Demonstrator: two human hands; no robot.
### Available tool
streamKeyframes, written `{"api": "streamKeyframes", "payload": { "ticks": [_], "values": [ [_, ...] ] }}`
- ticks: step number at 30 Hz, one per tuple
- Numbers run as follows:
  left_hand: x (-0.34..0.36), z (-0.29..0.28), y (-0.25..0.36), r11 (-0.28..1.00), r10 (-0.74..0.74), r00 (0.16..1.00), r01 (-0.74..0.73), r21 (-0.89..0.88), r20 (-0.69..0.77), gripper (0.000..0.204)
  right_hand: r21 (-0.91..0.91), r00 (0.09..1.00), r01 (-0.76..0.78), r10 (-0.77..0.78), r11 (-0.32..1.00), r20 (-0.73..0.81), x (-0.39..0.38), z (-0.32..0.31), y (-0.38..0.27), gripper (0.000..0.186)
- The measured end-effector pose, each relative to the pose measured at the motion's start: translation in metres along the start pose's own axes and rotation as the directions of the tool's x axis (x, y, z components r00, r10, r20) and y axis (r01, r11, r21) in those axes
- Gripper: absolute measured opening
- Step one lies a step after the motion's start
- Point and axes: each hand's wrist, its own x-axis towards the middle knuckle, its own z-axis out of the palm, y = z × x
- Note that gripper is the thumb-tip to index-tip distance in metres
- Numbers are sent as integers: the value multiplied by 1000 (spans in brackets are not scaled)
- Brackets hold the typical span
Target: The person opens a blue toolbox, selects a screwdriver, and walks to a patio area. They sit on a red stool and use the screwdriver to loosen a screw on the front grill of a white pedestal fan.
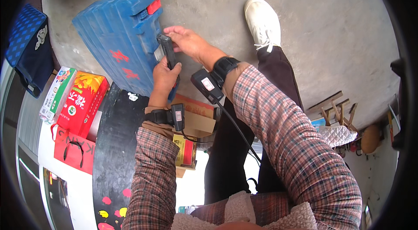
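Observation:
A blue hard plastic case with a red latch and red markings lies on the concrete floor at the upper left. My left hand is closed on a black bar-like piece along the case's right side, perhaps its handle. My right hand is at the upper end of that piece, fingers curled round it and partly hidden behind it. I cannot tell whether the piece is attached to the case.
A red gift box, white-green pack, red bag and navy patterned bag are at the left. Cardboard boxes lie below the case. My white shoe is ahead; wooden stools stand at the right.

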Motion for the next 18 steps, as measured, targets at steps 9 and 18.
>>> {"api": "streamKeyframes", "payload": {
  "ticks": [9,18],
  "values": [
    [-2,4,16,997,59,998,-58,-49,24,23,291,983,-159,126,943,130,-13,-9,13,38],
    [-3,7,37,901,163,983,-111,419,-88,33,117,998,-67,65,991,16,2,-19,20,31]
  ]
}}
